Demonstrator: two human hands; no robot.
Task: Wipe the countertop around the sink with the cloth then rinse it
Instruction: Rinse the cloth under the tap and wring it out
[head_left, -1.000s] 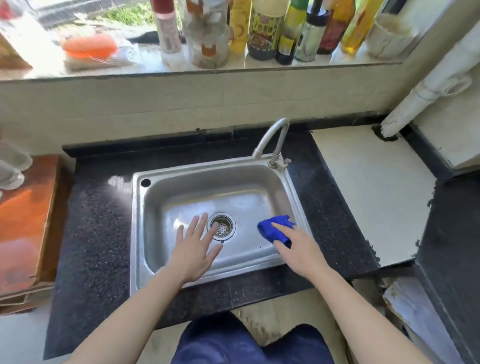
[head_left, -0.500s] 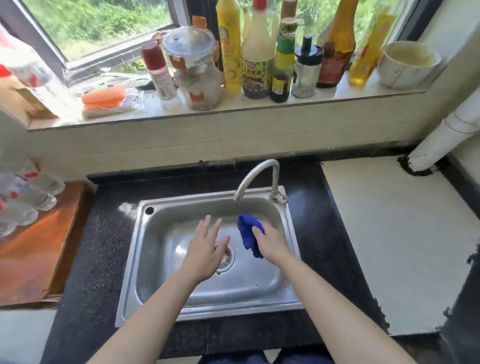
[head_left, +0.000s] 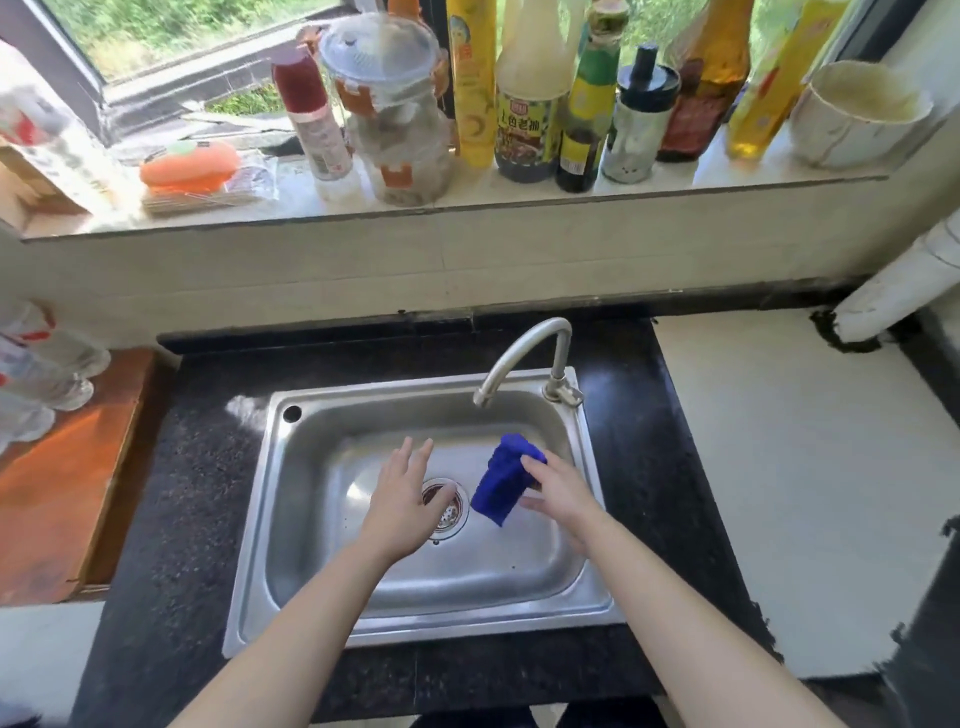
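Fingers (head_left: 534, 460) of the right hand (head_left: 561, 493) pinch the blue cloth (head_left: 501, 480), held above the sink (head_left: 249, 597) basin at centre frame. Its long axis runs nearly up and down the frame, its top end just below and slightly right of the faucet (head_left: 519, 348) outlet (no water visibly runs). The left hand (head_left: 402, 501) hovers beside it over the drain (head_left: 445, 512), fingers straight, holding nothing. The right hand is nearer the faucet base. Black countertop (head_left: 171, 493) surrounds the sink.

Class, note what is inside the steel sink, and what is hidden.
Inside the sink: a round drain strainer, partly covered by the left hand. The right hand holds the blue cloth over the basin, hiding the floor beneath.
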